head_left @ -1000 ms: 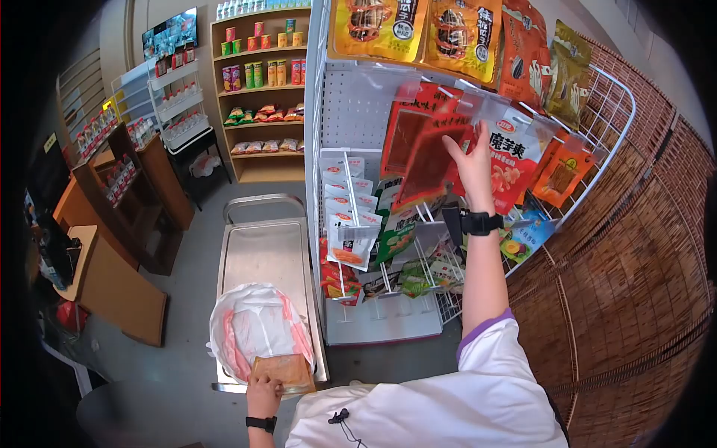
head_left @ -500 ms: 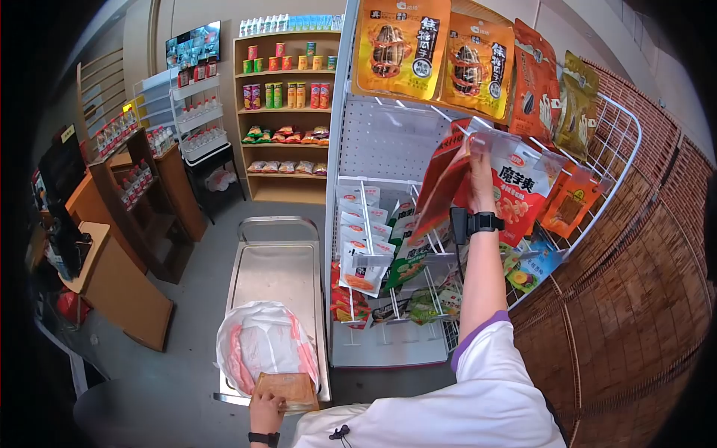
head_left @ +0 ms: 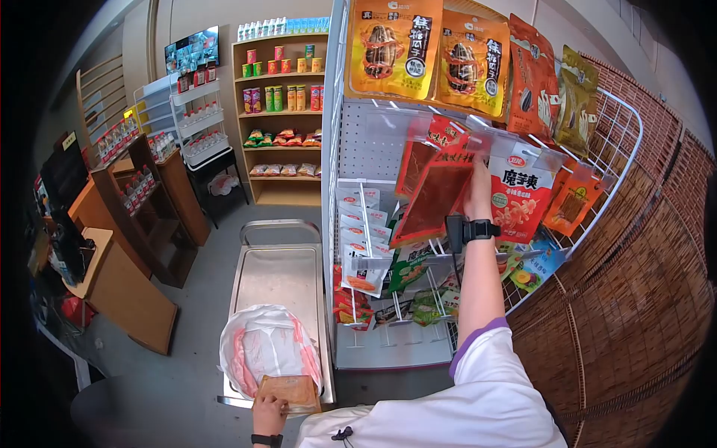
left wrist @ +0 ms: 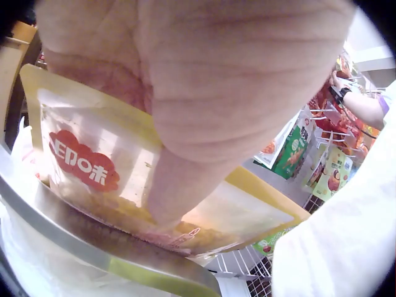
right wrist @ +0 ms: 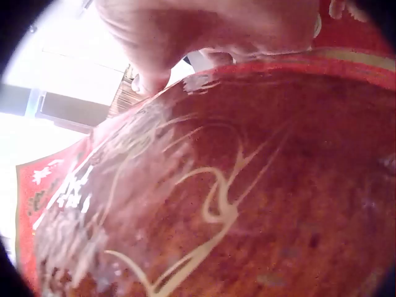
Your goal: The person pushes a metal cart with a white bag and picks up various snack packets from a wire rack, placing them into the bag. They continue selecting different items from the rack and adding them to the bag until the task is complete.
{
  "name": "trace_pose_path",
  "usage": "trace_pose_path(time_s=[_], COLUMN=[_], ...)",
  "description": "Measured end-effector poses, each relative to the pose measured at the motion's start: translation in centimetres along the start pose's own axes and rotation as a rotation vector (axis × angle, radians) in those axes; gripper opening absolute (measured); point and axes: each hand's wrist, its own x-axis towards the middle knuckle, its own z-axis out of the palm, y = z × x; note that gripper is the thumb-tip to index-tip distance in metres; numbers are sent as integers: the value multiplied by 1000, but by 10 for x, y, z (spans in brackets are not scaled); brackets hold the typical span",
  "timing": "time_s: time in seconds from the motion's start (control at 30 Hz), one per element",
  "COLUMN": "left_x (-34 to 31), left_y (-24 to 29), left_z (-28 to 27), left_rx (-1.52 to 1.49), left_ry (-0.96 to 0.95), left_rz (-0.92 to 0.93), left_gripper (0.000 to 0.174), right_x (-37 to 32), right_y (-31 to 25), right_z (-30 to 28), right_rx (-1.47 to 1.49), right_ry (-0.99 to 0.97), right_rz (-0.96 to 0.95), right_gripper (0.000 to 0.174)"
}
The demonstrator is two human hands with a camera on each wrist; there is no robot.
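Note:
In the head view my right hand [head_left: 478,191] grips the side of a red snack packet [head_left: 435,196] at the hanging rack. Its fingers are largely hidden behind the packet; the right wrist view shows the thumb and fingers at the packet's edge, with the glossy reddish-brown front [right wrist: 247,204] filling most of the picture. Another red packet [head_left: 415,160] hangs just behind it. Low at the front, my left hand [head_left: 269,415] holds a yellow-edged snack packet [head_left: 291,392] at the rim of a basket lined with a white bag [head_left: 269,343]. The left thumb [left wrist: 185,179] lies across this packet's face.
A steel trolley [head_left: 276,276] carries the basket. White-and-red packets [head_left: 523,194] hang right of my right hand, white packets [head_left: 364,257] lower left, and yellow seed packets [head_left: 392,52] above. A woven screen [head_left: 620,313] stands at the right, wooden shelves [head_left: 280,153] behind.
My right hand went from spread fingers beside the red packet to gripping its edge. The packet swung edge-on, then turned its front back into view. My left hand stayed on its packet.

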Motion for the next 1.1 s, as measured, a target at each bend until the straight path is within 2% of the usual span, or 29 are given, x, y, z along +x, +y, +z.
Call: trace_pose_path(time_s=[0.1,0.17,0.3,0.37,0.4,0.53,0.6,0.7,0.77,0.83,0.97,1.1], left_x=[0,0,2,2,2,2,2,3,3,2,0,-1], left_y=[1,2,2,1,0,-3,-3,-2,0,1,2,6], left_z=[0,-1,2,5,6,10,12,10,8,6,4,3], left_rx=[2,-1,-2,3,9,-12,-7,1,2,4,-7,-8], left_ry=[-4,-8,-15,-30,-43,-47,-35,-53,-43,-34,-16,-20], left_rz=[-1,5,3,-3,-9,3,1,-15,-11,-10,5,-24], left_gripper=[19,19,20,20,19,18,18,17,18,18,19,20], right_x=[-13,-22,-27,-29,-30,-37,-29,-22,-22,-26,-47,-65], right_y=[-5,-13,-24,-32,-35,-49,-43,-34,-30,-29,-50,-74], right_z=[5,5,6,9,9,17,11,4,5,9,22,18], right_rx=[68,113,67,-21,-48,-134,-46,-78,-77,-124,-125,107], right_ry=[-58,-207,-138,-19,15,-4,-79,-91,-79,-20,13,32], right_rz=[-14,44,-4,-95,-77,-124,-41,42,33,-65,-112,-44], right_gripper=[47,44,42,38,36,35,34,34,30,25,22,23])
